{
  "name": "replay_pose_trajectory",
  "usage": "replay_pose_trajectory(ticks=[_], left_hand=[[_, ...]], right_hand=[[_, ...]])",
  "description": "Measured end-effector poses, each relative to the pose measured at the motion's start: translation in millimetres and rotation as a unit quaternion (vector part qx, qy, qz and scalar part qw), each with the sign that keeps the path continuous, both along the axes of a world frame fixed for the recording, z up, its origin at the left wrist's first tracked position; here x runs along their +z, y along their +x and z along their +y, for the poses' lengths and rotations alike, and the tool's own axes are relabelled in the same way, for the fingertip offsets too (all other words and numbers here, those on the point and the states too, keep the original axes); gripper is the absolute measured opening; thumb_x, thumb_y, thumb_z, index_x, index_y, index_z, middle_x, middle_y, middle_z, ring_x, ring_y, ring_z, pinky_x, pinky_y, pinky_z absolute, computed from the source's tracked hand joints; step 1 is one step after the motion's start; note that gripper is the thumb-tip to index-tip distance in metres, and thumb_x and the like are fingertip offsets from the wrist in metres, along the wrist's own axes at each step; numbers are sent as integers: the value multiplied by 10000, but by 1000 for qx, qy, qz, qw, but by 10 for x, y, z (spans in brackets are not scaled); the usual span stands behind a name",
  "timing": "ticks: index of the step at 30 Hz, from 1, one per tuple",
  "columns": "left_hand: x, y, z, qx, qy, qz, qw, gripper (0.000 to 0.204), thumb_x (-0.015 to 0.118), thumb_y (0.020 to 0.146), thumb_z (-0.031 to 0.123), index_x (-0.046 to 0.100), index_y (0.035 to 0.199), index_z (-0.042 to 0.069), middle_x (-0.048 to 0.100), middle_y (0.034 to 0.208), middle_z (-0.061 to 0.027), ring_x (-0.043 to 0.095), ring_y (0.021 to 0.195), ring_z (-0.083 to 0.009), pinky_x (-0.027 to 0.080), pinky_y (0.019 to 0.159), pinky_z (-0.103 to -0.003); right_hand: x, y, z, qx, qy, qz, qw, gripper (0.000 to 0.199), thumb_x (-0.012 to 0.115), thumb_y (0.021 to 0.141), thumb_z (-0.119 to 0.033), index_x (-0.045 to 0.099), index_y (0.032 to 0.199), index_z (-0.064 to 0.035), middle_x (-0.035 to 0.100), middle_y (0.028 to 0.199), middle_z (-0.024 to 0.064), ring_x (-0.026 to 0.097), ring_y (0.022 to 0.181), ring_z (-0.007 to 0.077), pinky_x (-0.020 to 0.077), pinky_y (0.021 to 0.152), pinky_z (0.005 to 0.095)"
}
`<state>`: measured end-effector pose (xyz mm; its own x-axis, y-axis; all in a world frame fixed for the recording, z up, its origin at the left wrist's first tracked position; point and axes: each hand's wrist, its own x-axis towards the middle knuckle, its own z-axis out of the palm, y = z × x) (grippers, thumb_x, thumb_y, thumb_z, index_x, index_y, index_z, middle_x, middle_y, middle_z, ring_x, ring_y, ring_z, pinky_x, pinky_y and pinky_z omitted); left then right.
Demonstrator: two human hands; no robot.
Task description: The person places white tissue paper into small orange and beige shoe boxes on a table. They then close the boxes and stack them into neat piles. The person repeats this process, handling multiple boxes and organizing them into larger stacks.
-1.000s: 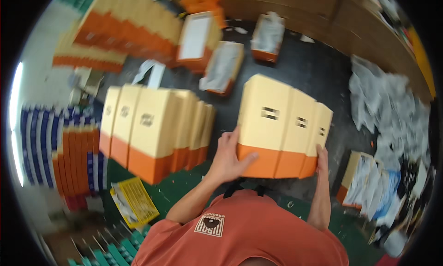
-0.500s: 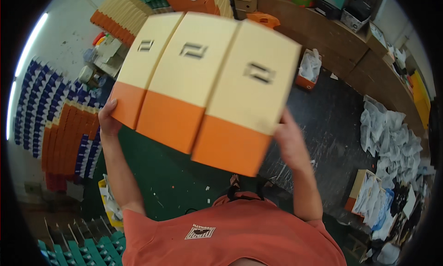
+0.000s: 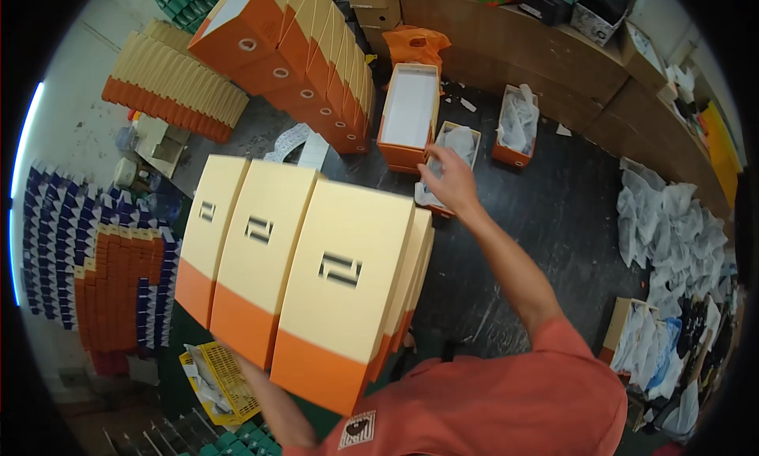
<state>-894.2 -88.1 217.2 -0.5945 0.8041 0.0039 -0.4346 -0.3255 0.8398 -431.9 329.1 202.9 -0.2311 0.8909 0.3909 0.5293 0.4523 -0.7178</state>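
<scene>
Three cream-and-orange shoeboxes [image 3: 340, 219] lie side by side in front of me, a dark mark on each. More box edges of the same colours show beneath the right one. My left forearm runs under the near side of these boxes, and its hand is hidden behind them. My right hand [image 3: 452, 183] is stretched out over the dark table, fingers apart and slightly bent, holding nothing visible. It is nearest a shoebox with crumpled tissue paper [image 3: 458, 142] and an orange box with a white interior [image 3: 411, 104]; whether it touches either is unclear.
A tall leaning stack of orange-and-cream boxes [image 3: 316, 80] stands at the back. Another tissue-filled box [image 3: 518, 124] sits on the dark table [image 3: 545, 227]. Tissue sheets [image 3: 668, 227] are piled at right. A yellow basket [image 3: 237, 381] is at lower left, and blue-and-white stacks [image 3: 59, 250] line the left wall.
The three boxes have come down and left, toward my body. My right hand has let go of their right side and reached forward over the table. More of the table shows.
</scene>
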Motion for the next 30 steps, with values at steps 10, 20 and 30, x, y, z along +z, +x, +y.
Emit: replay_pose_trajectory(ticks=[10, 20, 30], left_hand=[[-1568, 3002, -1081, -369, -585, 227, 686, 552, 687, 991, 352, 572, 1446, 60, 619, 1430, -139, 556, 1364, -305, 441, 1136, -399], [-1356, 4169, 791, -393, -185, 549, 714, 554, 694, 940, 185, 524, 1447, 38, 399, 1575, -247, 397, 1454, -419, 369, 1188, -462], [-1528, 4657, 3273, -87, -302, 877, 365, 743, 685, 867, 183, 411, 1511, -68, 371, 1601, -263, 267, 1529, -442, 181, 1266, -525]], right_hand=[[-821, -945, 807, 130, 97, -258, 953, 532, 688, 852, -126, 561, 1368, -159, 677, 1145, 140, 689, 1003, 308, 557, 825, 456], [-1022, 3402, -1956, -228, -345, 509, 755, 606, 633, 988, -57, 425, 1558, -49, 579, 1446, 143, 591, 1301, 274, 521, 1043, 395], [-1315, 3834, -3215, -307, -452, -270, 793, 1428, 858, 594, -720, 82, 1668, -188, 117, 1661, 323, 139, 1547, 485, 174, 1177, 724]])
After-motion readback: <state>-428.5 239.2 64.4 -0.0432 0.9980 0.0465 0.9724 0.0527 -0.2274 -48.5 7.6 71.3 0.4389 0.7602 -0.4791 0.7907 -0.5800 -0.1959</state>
